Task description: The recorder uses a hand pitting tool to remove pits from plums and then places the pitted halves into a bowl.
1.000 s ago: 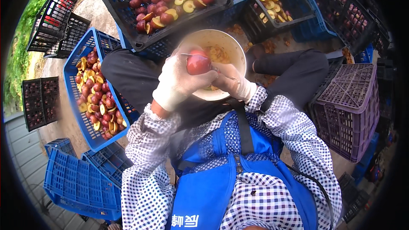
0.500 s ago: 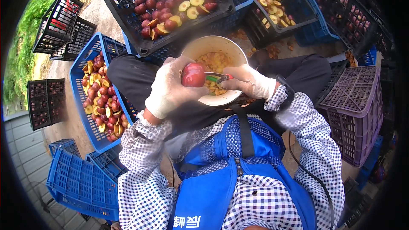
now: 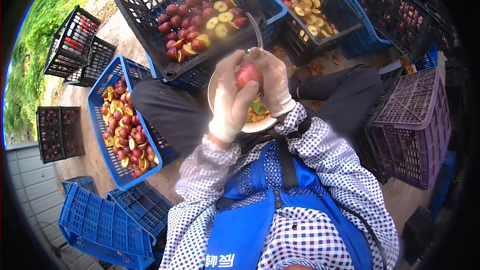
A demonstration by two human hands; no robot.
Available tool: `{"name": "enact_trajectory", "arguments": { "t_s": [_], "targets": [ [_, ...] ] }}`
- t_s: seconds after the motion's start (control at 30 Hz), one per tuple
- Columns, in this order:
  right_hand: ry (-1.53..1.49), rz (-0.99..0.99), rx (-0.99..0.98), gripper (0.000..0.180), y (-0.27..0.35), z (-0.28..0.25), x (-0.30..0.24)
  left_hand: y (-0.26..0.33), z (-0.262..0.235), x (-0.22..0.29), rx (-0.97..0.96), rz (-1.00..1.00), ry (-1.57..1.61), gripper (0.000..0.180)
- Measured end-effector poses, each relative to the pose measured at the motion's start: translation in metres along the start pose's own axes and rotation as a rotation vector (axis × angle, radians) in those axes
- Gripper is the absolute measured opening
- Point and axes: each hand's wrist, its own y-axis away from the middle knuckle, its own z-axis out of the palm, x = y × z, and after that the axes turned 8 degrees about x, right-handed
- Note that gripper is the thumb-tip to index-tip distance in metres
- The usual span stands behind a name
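Note:
My left hand (image 3: 230, 97), in a pale glove, is closed around a whole red plum (image 3: 249, 77). Against the plum's right side sits my right hand (image 3: 276, 82), also gloved and closed. From its top juts the thin curved blade of a knife (image 3: 257, 31), pointing away from me; the handle is hidden in the fingers. Below both hands, between my legs, stands a cream bowl (image 3: 212, 92) with yellow-orange fruit scraps and a bit of green leaf inside. My hands cover much of the bowl.
A black crate (image 3: 172, 67) of whole and halved plums stands just beyond the bowl. Another blue crate (image 3: 95, 115) of cut plums is at the left. More fruit crates fill the far right, a purple crate (image 3: 410, 120) stands at right, and stacked blue crates (image 3: 100, 225) lie lower left.
My hands have come together over the bowl, the left one moving right with the plum. The knife blade has swung from pointing left to pointing away from me.

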Motion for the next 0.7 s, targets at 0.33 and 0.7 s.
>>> {"name": "enact_trajectory", "arguments": {
  "t_s": [0.33, 0.7],
  "targets": [
    [0.494, -0.382, 0.164, 0.029, 0.004, 0.008, 0.028, 0.029, 0.025, -0.024, 0.252, -0.018, -0.101, 0.065],
    [0.803, -0.684, 0.019, 0.013, -0.008, 0.003, 0.055, 0.038, 0.019, -0.056, 0.476, -0.84, 0.663, 0.053]
  ]
}}
